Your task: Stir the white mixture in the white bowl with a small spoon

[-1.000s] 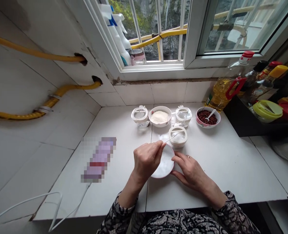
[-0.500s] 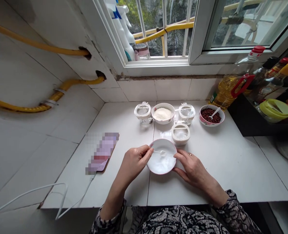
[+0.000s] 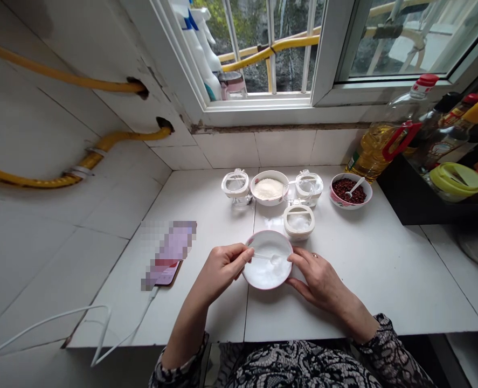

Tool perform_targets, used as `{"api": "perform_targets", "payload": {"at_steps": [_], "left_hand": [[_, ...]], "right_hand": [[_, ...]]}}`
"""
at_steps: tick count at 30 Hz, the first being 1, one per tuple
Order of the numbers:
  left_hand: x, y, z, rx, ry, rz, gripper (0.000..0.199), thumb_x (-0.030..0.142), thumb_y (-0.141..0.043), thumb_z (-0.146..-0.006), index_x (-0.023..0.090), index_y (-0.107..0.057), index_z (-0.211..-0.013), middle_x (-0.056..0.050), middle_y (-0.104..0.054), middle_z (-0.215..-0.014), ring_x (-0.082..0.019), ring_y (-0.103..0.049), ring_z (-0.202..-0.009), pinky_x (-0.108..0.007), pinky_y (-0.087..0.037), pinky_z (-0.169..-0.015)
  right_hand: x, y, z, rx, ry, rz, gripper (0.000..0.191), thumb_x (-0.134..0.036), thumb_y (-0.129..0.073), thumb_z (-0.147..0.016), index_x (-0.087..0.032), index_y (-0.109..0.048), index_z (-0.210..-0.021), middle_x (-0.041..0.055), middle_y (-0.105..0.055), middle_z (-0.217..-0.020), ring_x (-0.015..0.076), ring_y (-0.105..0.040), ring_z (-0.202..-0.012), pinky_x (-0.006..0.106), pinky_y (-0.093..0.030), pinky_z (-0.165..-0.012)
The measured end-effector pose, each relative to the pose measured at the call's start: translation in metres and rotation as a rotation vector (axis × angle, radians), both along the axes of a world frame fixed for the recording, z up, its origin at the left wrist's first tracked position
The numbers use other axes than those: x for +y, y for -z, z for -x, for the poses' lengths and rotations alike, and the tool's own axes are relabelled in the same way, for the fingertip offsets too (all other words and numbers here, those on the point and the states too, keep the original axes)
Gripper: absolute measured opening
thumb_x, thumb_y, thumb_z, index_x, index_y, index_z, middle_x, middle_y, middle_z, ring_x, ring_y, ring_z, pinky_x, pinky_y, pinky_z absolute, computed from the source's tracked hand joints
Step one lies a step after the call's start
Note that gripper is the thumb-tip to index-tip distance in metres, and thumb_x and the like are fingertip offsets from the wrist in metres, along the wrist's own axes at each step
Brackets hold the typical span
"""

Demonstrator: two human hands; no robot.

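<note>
Head | left hand [image 3: 222, 269] angled inward, fingers pinching spoon [image 3: 274, 260] over bowl [image 3: 269, 243] | right hand [image 3: 317, 275] fingers clasping bowl's rim

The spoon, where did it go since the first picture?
The spoon went from the jar toward the person, into the dish. The left hand moved left with it, still gripping it. The right hand stayed at the dish's rim; the jar stayed put.

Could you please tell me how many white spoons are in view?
2: one spoon in the left hand, over the shallow bowl; the other spoon in the back bowl of dark red beans. Others may be hidden.
</note>
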State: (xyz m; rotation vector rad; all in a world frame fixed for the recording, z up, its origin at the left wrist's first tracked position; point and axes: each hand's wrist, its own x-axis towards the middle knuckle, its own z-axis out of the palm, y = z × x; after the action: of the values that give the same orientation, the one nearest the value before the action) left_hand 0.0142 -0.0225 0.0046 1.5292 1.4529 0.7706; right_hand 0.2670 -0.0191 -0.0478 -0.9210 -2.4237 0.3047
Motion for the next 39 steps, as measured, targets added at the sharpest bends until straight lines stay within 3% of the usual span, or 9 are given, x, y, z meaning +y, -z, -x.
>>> {"api": "perform_targets", "payload": {"at_steps": [8, 13, 20, 23, 26, 28, 31, 35, 39], "left_hand": [[0.002, 0.006, 0.006, -0.147, -0.075, 0.113, 0.042, 0.054, -0.06, -0.082, 0.018, -0.056, -0.061, 0.009, -0.034, -0.035, -0.005, -0.028, -0.031, -0.019, -0.022, -0.036], [0.008, -0.001, 0.004, -0.174, -0.147, 0.019, 0.04, 0.05, -0.061, -0.084, 0.017, -0.059, -0.062, 0.007, -0.037, -0.035, -0.006, -0.03, -0.032, -0.02, -0.022, -0.038], [0.023, -0.021, -0.031, -0.05, -0.293, -0.407, 0.032, 0.038, -0.056, -0.091, 0.018, -0.062, -0.066, 0.006, -0.044, -0.041, -0.008, -0.039, -0.036, -0.021, -0.033, -0.041], [0.029, -0.012, -0.049, 0.225, -0.205, -0.736, 0.029, 0.033, -0.053, -0.096, 0.018, -0.067, -0.075, 0.0, -0.064, -0.058, -0.01, -0.055, -0.05, -0.021, -0.04, -0.051], [0.031, 0.0, -0.057, 0.484, -0.099, -0.994, 0.027, 0.027, -0.054, -0.097, 0.018, -0.067, -0.075, 0.001, -0.061, -0.053, -0.01, -0.053, -0.046, -0.022, -0.036, -0.05], [0.029, 0.005, -0.056, 0.537, -0.12, -1.068, 0.026, 0.025, -0.053, -0.098, 0.018, -0.068, -0.078, 0.001, -0.061, -0.052, -0.01, -0.053, -0.045, -0.023, -0.036, -0.05], [0.021, 0.001, -0.047, 0.432, -0.207, -1.014, 0.026, 0.025, -0.053, -0.098, 0.018, -0.067, -0.078, 0.0, -0.065, -0.058, -0.01, -0.055, -0.048, -0.022, -0.04, -0.053], [0.009, -0.012, -0.024, 0.181, -0.258, -0.691, 0.028, 0.026, -0.052, -0.096, 0.018, -0.061, -0.07, 0.003, -0.055, -0.053, -0.008, -0.045, -0.043, -0.02, -0.036, -0.046], [0.003, -0.012, -0.006, 0.209, -0.094, -0.346, 0.035, 0.034, -0.051, -0.093, 0.019, -0.058, -0.062, 0.005, -0.045, -0.047, -0.009, -0.039, -0.042, -0.02, -0.03, -0.044]], "right_hand": [[0.0, -0.001, 0.0, 0.007, -0.005, -0.016, 0.03, -0.031, -0.054, -0.098, -0.017, -0.047, -0.124, 0.0184, -0.065, -0.12, 0.028, -0.068, -0.103, 0.039, -0.059, -0.078], [0.0, 0.0, 0.0, 0.003, -0.003, -0.009, 0.032, -0.03, -0.058, -0.096, -0.017, -0.048, -0.123, 0.0187, -0.064, -0.121, 0.0275, -0.067, -0.104, 0.038, -0.058, -0.078], [0.0, -0.002, 0.0, 0.005, 0.004, -0.003, 0.031, -0.029, -0.059, -0.095, -0.018, -0.048, -0.122, 0.0176, -0.066, -0.118, 0.027, -0.069, -0.097, 0.038, -0.058, -0.076], [0.0, -0.002, 0.001, -0.001, 0.008, 0.006, 0.031, -0.028, -0.061, -0.094, -0.018, -0.048, -0.12, 0.0178, -0.065, -0.12, 0.0278, -0.069, -0.1, 0.038, -0.058, -0.076], [-0.001, -0.002, 0.001, -0.007, 0.011, 0.023, 0.031, -0.027, -0.061, -0.093, -0.019, -0.048, -0.121, 0.0176, -0.066, -0.12, 0.0275, -0.068, -0.101, 0.038, -0.058, -0.077], [-0.001, -0.002, 0.001, -0.009, 0.009, 0.028, 0.032, -0.026, -0.061, -0.093, -0.019, -0.048, -0.122, 0.0179, -0.065, -0.121, 0.0276, -0.068, -0.102, 0.038, -0.058, -0.078], [-0.001, -0.002, 0.001, -0.012, 0.009, 0.024, 0.033, -0.027, -0.061, -0.093, -0.019, -0.048, -0.123, 0.0184, -0.065, -0.122, 0.028, -0.068, -0.103, 0.039, -0.058, -0.079], [-0.001, -0.003, 0.0, -0.003, 0.004, 0.019, 0.032, -0.028, -0.06, -0.094, -0.018, -0.047, -0.122, 0.0181, -0.065, -0.121, 0.0277, -0.069, -0.101, 0.039, -0.059, -0.078], [-0.001, -0.002, 0.0, -0.001, -0.005, 0.006, 0.031, -0.029, -0.057, -0.096, -0.018, -0.047, -0.124, 0.0184, -0.065, -0.121, 0.0279, -0.068, -0.103, 0.04, -0.059, -0.079]]}}
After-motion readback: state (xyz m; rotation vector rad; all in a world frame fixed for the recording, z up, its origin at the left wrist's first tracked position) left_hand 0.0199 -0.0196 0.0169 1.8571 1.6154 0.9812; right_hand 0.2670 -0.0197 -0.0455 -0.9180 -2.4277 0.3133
